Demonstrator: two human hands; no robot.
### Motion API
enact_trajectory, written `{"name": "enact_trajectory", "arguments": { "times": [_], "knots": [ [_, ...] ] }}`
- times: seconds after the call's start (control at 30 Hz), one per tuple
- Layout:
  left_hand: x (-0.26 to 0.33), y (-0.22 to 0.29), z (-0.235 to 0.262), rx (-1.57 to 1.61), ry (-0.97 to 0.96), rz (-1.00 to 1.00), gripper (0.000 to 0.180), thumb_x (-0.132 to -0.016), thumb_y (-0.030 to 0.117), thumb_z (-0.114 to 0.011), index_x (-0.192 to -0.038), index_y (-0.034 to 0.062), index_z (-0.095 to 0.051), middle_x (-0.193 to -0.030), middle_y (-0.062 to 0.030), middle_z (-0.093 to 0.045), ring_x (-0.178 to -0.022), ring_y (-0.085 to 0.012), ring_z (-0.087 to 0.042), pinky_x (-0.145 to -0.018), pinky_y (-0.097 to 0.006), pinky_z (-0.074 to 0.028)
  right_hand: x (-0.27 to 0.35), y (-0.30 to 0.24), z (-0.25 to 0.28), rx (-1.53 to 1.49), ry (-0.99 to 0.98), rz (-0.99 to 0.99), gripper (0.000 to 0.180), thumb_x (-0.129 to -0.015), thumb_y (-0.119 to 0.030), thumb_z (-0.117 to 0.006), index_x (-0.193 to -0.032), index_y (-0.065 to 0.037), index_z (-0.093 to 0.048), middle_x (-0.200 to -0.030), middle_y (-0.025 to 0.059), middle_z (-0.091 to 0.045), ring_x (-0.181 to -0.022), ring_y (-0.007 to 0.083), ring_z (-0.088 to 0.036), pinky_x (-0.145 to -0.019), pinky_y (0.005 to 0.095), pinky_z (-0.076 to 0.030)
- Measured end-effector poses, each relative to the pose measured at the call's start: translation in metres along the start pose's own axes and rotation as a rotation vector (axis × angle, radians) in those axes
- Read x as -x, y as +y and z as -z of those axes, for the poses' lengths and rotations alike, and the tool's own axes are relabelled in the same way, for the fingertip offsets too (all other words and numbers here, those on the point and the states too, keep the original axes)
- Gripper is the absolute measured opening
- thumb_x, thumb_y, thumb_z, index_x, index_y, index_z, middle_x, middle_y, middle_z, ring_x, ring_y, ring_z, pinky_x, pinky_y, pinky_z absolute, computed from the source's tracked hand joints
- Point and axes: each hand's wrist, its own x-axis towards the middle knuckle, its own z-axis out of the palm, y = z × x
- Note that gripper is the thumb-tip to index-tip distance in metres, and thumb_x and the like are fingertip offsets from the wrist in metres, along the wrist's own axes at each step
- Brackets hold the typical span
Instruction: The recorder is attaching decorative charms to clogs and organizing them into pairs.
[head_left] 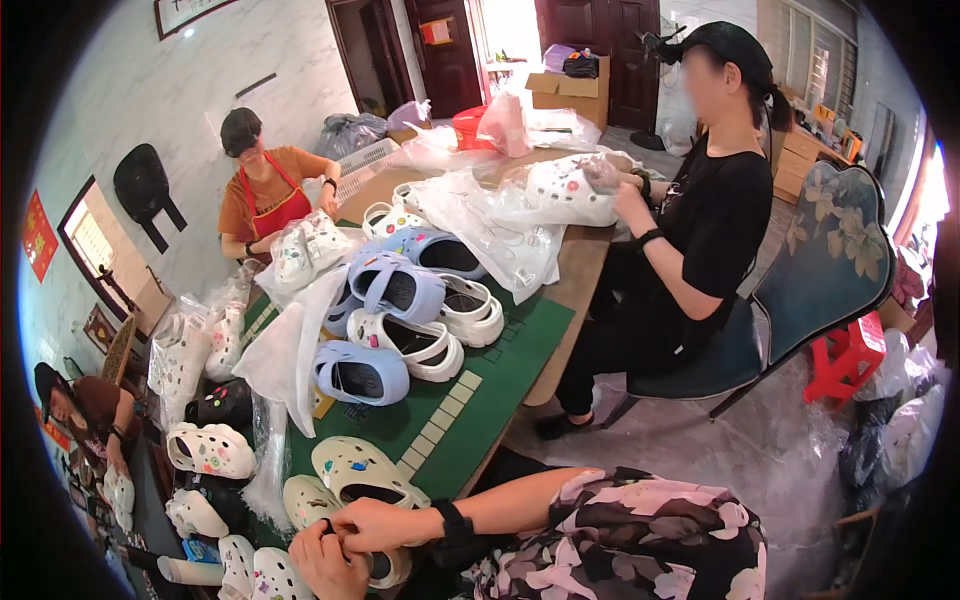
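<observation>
Both my hands meet at the bottom of the view, over a pale cream clog point(401, 570) that they partly cover. My left hand point(328, 566), a dark ring on one finger, curls over its front part. Bent fingers of my right hand point(388, 524), with a black band at the wrist, press together beside the left fingers; whatever they pinch is hidden. Just beyond lies a cream clog with charms point(352, 462), and another cream clog point(308, 499) shows behind my fingers. White clogs with charms point(276, 574) rest close to my left hand.
Blue clogs point(362, 373) and white clogs point(408, 343) pile up on the green mat point(500, 370). Plastic bags point(490, 225) spread over the table. One person point(715, 190) handles a bagged clog at right; others point(270, 195) work at left. A blue chair point(820, 260) stands right.
</observation>
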Motion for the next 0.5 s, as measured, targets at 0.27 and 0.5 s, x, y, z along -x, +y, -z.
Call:
{"name": "enact_trajectory", "arguments": {
  "times": [0.27, 0.5],
  "knots": [
    [-0.003, 0.008, 0.018, -0.110, -0.026, -0.052, 0.028, -0.079, 0.012, -0.059, -0.105, 0.0008, -0.062, -0.111, -0.0178, -0.060, -0.101, -0.0381, -0.057, -0.088, -0.048, -0.044, 0.000, 0.002, -0.012, 0.086, 0.001, 0.030, 0.016, -0.075, -0.014, -0.062, -0.075, 0.000, -0.054, -0.064, 0.0146, -0.058, -0.060, 0.0293, -0.056, -0.057, 0.0375, -0.044],
    [-0.002, 0.007, 0.021, -0.112, -0.065, -0.013, 0.024, -0.077, 0.011, -0.061, -0.096, -0.0013, -0.066, -0.117, -0.0199, -0.059, -0.110, -0.0388, -0.053, -0.093, -0.048, -0.042, -0.003, 0.014, -0.017, 0.057, -0.009, 0.022, 0.015, -0.071, -0.015, -0.062, -0.073, -0.001, -0.058, -0.064, 0.0152, -0.060, -0.060, 0.0322, -0.059, -0.055, 0.0398, -0.044]
  ]
}}
